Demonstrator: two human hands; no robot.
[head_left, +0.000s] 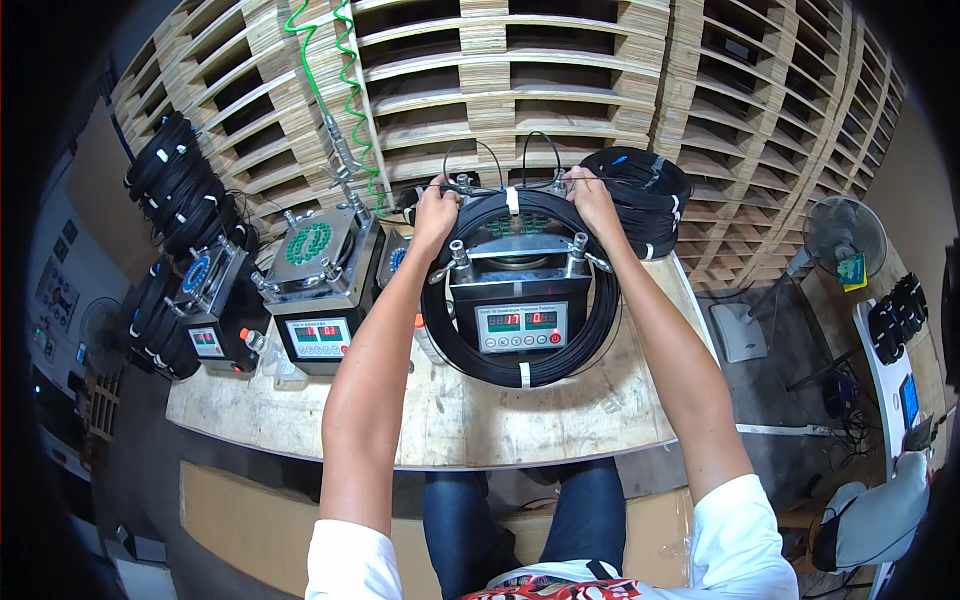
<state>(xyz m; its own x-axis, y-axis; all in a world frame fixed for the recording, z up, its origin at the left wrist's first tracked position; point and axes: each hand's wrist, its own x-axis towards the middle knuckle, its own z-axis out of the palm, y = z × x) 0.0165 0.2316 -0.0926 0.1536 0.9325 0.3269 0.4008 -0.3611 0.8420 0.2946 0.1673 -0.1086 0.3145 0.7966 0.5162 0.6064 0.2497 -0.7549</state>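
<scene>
A black cable coil (pixel 520 360) bound with white ties lies looped around a metal test box (pixel 520 315) with red digit displays on the wooden bench. My left hand (pixel 436 212) grips the coil's far left side near its loose cable ends. My right hand (pixel 590 196) grips the far right side of the same coil. Thin black leads (pixel 480 150) arc up between my hands behind the box.
Two more test boxes (pixel 318 290) (pixel 210 305) stand to the left, with black coils (pixel 175 185) stacked behind them. Another pile of coils (pixel 645 195) lies at the right rear. Wooden pallets (pixel 560 80) form the back wall. A fan (pixel 842 235) stands at right.
</scene>
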